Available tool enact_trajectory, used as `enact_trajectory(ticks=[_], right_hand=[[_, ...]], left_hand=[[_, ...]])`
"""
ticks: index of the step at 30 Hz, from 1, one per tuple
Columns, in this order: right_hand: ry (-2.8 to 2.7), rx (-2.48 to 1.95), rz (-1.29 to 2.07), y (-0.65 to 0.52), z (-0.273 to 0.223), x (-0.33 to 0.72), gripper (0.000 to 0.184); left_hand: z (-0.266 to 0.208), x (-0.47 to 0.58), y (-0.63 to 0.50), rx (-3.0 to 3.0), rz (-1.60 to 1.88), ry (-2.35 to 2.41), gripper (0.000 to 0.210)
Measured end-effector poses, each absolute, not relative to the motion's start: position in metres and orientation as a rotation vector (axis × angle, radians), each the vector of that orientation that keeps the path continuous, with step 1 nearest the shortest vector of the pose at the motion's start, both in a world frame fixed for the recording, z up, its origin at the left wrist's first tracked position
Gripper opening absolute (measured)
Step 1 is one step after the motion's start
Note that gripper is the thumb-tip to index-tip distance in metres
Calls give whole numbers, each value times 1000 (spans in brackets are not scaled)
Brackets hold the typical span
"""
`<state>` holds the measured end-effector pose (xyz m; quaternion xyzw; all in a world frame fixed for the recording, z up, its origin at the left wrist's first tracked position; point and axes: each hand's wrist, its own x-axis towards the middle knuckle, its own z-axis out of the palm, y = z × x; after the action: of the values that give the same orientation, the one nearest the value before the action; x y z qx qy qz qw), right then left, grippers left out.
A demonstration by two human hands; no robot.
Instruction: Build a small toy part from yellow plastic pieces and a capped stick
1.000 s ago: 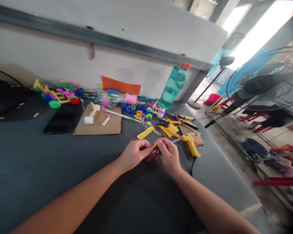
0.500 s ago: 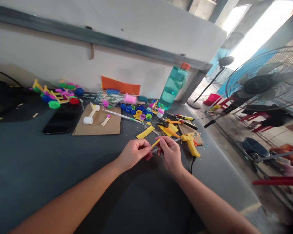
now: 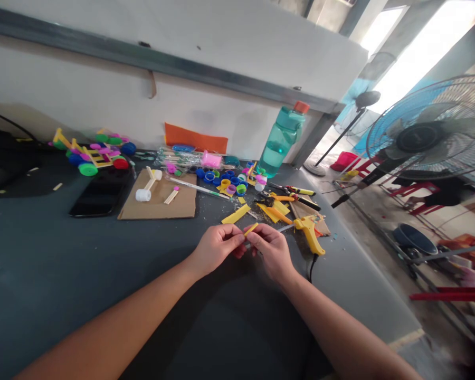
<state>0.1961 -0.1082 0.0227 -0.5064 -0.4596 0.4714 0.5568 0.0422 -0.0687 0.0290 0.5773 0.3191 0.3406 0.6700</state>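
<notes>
Far left on the grey tabletop [image 3: 55,269], something dark, too murky to tell. Just right of that, a heap of bright caps and yellow sticks, looking like a toy car [image 3: 91,157], right behind a black phone [image 3: 98,196], lying flat. Next along, a square of cardboard [image 3: 182,208], carrying white caps joined by a pale stick [image 3: 152,182], plus a few short sticks [image 3: 171,196] with a pink tip. Behind, against the wall, an orange sheet [image 3: 206,139], with wrapped sticks [image 3: 186,158] in front.

Now into the middle: left hand [image 3: 217,249] in from the left, thumb and fingers pinched on a small yellow strip [image 3: 251,229]. Strip up off the tabletop, slanting between both sets of fingertips! Beyond, a cluster of bottle caps [image 3: 209,177] and a larger yellow piece [image 3: 236,215], lying flat. Right hand [image 3: 273,251] closed on the strip too, fingertips right beside those of the left hand.

Further back, a green water bottle [image 3: 277,148], upright. Then orange-handled pliers [image 3: 282,198], and a yellow glue gun [image 3: 309,233] on its side near the right hand. Far right, off the tabletop, a big fan [image 3: 419,138] and a dark basin [image 3: 415,239].
</notes>
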Motion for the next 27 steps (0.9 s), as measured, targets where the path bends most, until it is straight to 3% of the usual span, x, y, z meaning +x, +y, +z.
enact_trajectory(ticks=[12, 27], right_hand=[[-1167, -1209, 1049, -111, 25, 199, 17], [-1128, -1269, 974, -111, 22, 200, 41]], left_hand=[[31, 42, -70, 1373, 709, 720, 29], [29, 44, -72, 1189, 680, 660, 27]])
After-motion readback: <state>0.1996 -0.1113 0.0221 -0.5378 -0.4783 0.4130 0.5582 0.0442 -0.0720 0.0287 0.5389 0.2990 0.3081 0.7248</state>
